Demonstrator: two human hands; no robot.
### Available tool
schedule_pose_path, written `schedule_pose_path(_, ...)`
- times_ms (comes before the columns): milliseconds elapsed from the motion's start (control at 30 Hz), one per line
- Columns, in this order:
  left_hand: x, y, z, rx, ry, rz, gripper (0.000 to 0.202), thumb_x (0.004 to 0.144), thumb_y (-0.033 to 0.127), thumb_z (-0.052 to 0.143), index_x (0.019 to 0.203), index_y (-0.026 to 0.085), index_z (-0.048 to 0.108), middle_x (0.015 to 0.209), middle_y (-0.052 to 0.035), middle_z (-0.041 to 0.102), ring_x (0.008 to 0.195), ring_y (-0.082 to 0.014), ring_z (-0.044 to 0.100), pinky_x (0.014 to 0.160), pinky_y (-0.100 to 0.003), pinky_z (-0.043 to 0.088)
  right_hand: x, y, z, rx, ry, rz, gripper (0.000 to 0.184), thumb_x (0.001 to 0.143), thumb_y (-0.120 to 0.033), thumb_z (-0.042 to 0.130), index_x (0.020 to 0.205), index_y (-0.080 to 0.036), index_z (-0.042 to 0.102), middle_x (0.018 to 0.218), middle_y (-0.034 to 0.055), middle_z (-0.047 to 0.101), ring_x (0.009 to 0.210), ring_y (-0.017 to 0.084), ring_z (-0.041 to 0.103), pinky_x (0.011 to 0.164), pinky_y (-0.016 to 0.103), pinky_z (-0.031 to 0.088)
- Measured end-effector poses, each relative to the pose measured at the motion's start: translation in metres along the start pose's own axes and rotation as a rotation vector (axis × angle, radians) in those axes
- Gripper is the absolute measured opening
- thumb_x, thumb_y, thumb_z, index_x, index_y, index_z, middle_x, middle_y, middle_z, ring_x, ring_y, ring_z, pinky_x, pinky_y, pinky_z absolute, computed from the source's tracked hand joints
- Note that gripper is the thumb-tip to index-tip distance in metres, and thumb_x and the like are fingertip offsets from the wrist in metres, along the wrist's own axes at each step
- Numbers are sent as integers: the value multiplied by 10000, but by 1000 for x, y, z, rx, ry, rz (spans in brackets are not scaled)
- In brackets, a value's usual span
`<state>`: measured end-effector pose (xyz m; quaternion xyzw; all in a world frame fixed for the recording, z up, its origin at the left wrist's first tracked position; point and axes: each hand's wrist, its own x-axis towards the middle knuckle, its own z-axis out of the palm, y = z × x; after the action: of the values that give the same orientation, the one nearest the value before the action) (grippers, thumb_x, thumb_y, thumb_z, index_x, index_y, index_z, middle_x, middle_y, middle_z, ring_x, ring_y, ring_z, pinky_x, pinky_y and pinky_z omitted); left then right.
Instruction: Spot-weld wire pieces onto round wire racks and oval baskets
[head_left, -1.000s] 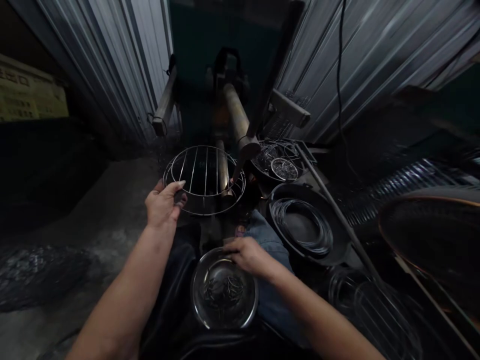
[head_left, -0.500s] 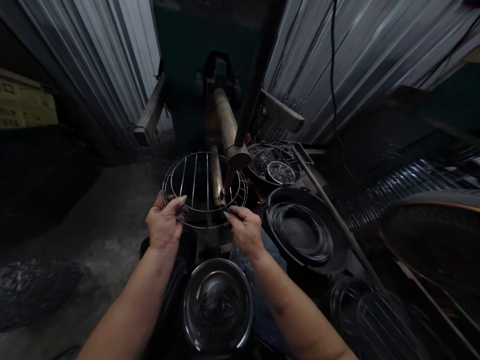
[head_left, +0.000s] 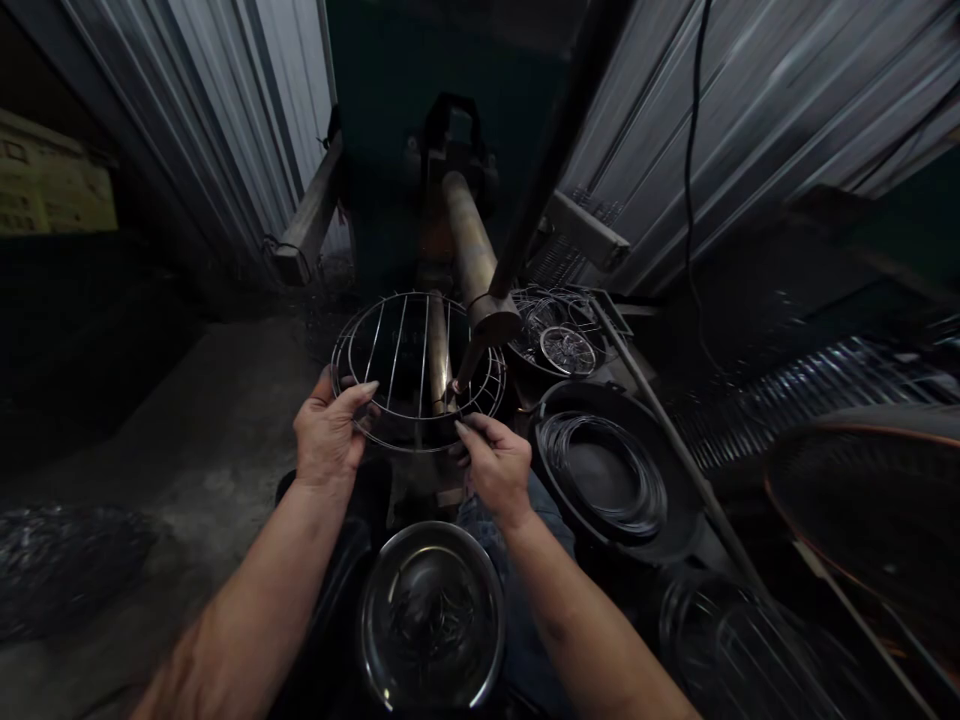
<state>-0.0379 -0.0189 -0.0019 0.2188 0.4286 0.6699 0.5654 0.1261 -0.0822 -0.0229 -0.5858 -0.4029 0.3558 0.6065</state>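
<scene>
A round wire rack (head_left: 425,355), made of two rings with straight bars across, is held nearly level in front of me. My left hand (head_left: 330,430) closes on its left rim, thumb on top. At the near right rim, my right hand (head_left: 495,462) has thumb and fingers pinched together; whether a small wire is also between them I cannot make out. The upper electrode tip (head_left: 455,387) of what looks like a spot welder stands over the rack's right part. Beneath the rack, a brass-coloured lower bar (head_left: 440,350) shows through the wires.
A metal bowl (head_left: 367,630) with short wire pieces sits at my lap. To the right, a dark basin (head_left: 540,440) holds coiled wire rings, with a pan of loose wires (head_left: 536,305) behind it. The welder's thick cylindrical arm (head_left: 476,240) reaches toward me from behind.
The view has shifted slightly, so most things appear further right. The rack seems turned a little under the electrode, its front cross wire now near my right fingers. Both hands keep their hold.
</scene>
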Motion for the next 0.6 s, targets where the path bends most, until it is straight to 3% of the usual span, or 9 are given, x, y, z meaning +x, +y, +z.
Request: schedule_pose_path(600, 24, 0, 9, -26, 41, -84, 416, 390, 126, 825, 746, 148, 611, 681, 16, 593, 612, -124, 558, 509, -243, 479, 13, -7, 9, 94, 20, 30, 220, 668, -334, 697, 772, -141, 696, 575, -6, 635, 432, 110, 554, 404, 214, 445)
